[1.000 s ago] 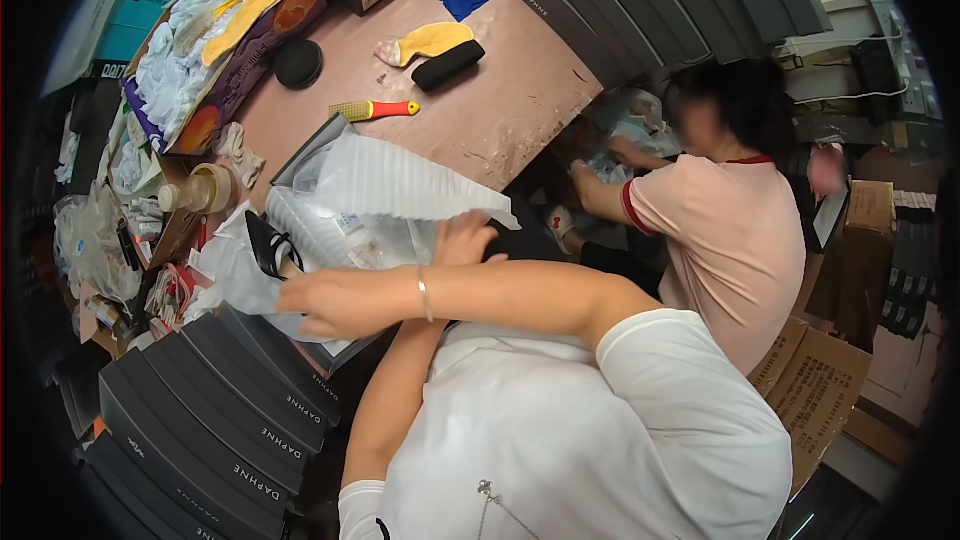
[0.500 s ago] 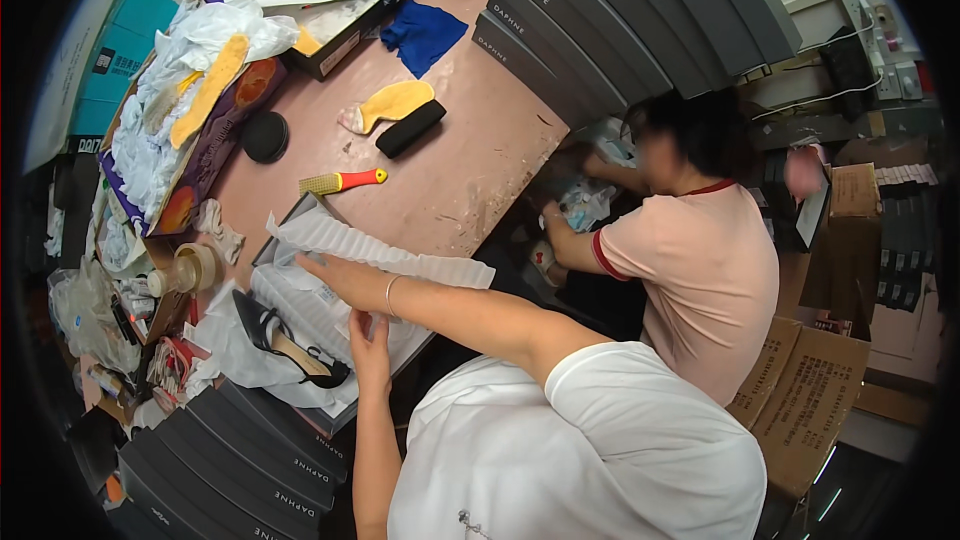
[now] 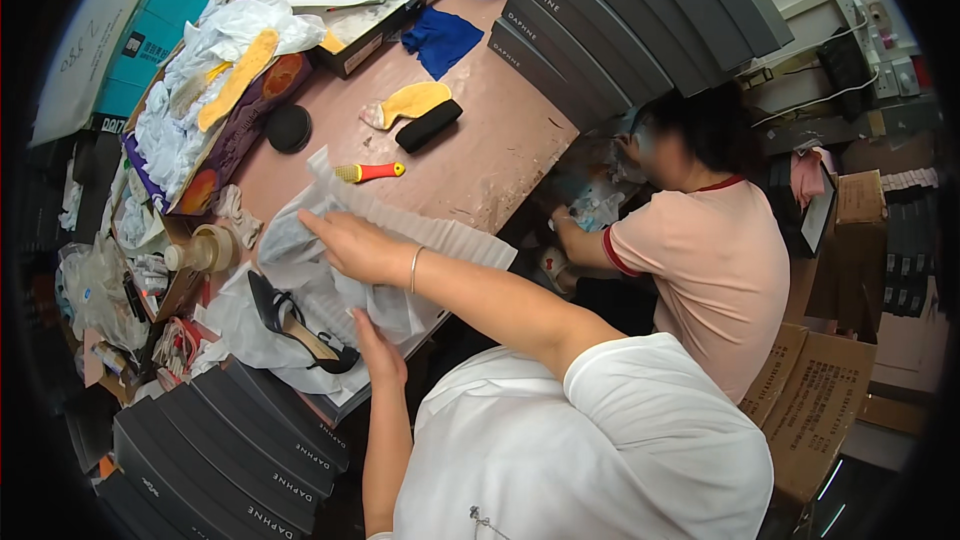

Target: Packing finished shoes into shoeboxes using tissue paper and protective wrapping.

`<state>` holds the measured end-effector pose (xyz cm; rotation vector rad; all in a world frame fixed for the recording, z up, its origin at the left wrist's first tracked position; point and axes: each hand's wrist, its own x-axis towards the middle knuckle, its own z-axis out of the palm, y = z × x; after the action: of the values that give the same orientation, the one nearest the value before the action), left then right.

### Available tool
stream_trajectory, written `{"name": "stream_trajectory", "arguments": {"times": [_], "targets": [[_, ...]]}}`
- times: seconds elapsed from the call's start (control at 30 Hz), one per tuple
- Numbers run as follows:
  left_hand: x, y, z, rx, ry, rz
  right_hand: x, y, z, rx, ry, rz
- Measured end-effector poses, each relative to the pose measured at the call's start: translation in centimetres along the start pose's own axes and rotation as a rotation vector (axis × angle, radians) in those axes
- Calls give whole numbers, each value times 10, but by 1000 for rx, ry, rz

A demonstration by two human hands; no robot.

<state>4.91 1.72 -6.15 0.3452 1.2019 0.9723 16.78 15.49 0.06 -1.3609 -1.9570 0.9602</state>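
A black slingback shoe (image 3: pixel 290 325) lies on its side on white tissue paper (image 3: pixel 235 335) in a shallow grey shoebox (image 3: pixel 345 402) at the table's near edge. Beyond the shoe is a bundle of tissue (image 3: pixel 290 240); whatever it wraps is hidden. My right hand (image 3: pixel 355 252) reaches across from the right and lies over this bundle, its fingers stretched out toward the left. Close to the box's near right side, my left hand (image 3: pixel 380 348) is upright with fingers extended, touching the tissue's edge beside the shoe.
A red-yellow rasp (image 3: pixel 370 172), black brush (image 3: pixel 430 127), yellow insole (image 3: pixel 415 100) and blue cloth (image 3: pixel 440 40) lie beyond. Grey shoeboxes are stacked near left (image 3: pixel 215 440) and far right (image 3: pixel 610 30). A purple box (image 3: pixel 225 155) holds crumpled paper. A co-worker (image 3: pixel 700 260) sits at right.
The tissue's far end has been lifted and folded over beyond the shoe, now covering the box's far corner. My left hand has straightened its fingers; my right hand stays over the tissue.
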Motion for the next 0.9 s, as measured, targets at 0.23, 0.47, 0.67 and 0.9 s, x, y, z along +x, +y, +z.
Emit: {"name": "stream_trajectory", "arguments": {"times": [0.23,0.47,0.67,0.9], "targets": [[-30,70,25,-370,-114,-155,0,-19,7,328,363,-80],[-35,88,-24,-87,-311,5,-20,-48,-18,735,-1,181],[-22,75,-16,-144,-32,147,-45,-49,14,532,160,-68],[-36,89,-19,71,63,241,-79,-39,-4,557,-236,70]]}}
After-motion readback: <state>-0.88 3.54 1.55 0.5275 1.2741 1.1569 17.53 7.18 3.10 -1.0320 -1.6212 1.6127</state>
